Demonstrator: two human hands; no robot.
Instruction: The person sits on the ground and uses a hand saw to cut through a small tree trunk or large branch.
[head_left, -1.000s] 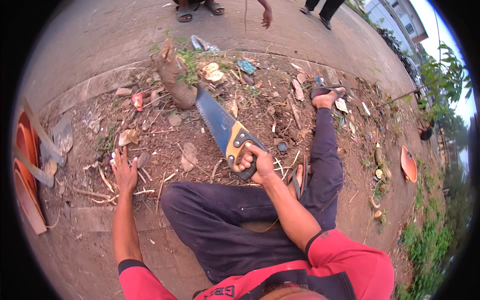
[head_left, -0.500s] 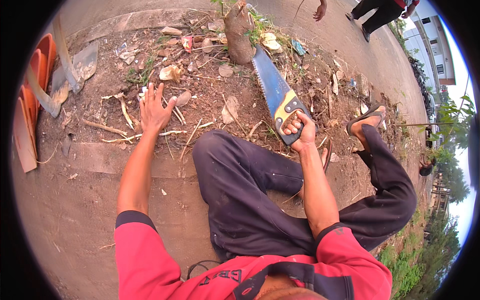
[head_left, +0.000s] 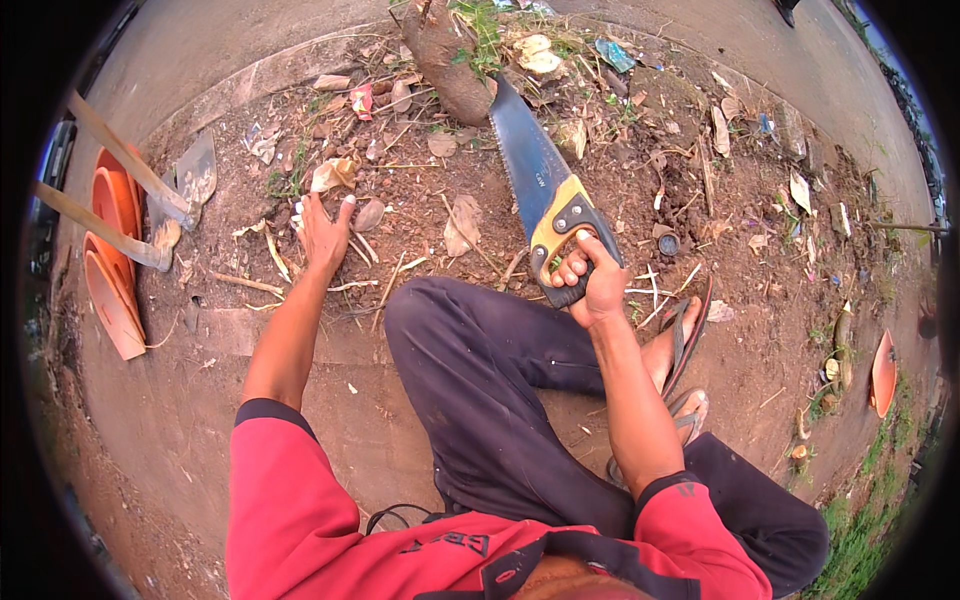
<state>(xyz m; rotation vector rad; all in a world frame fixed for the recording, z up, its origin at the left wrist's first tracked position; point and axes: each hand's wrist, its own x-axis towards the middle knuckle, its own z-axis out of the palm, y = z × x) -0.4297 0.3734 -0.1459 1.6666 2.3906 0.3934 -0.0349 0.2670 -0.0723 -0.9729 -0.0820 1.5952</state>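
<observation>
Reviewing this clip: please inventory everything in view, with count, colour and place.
Hand saw: one, blue blade, yellow-and-black handle, centre
Stump: one, brown, top centre, at the saw tip
Pans: several left, one far right, orange
Long-handled tools: two, pale handles, left
Wrapper: one, red, upper left
Plastic scrap: one, blue-green, upper right
Round cap: one, dark, right of the saw
Dry leaves: several, tan, scattered
Sticks: several, pale, scattered
Weeds: uncounted, green, beside the stump, lower right
Trousers: one pair, dark, lower centre
Left hand: one, bare, fingers spread, centre left
Right hand: one, bare, gripping the saw handle
</observation>
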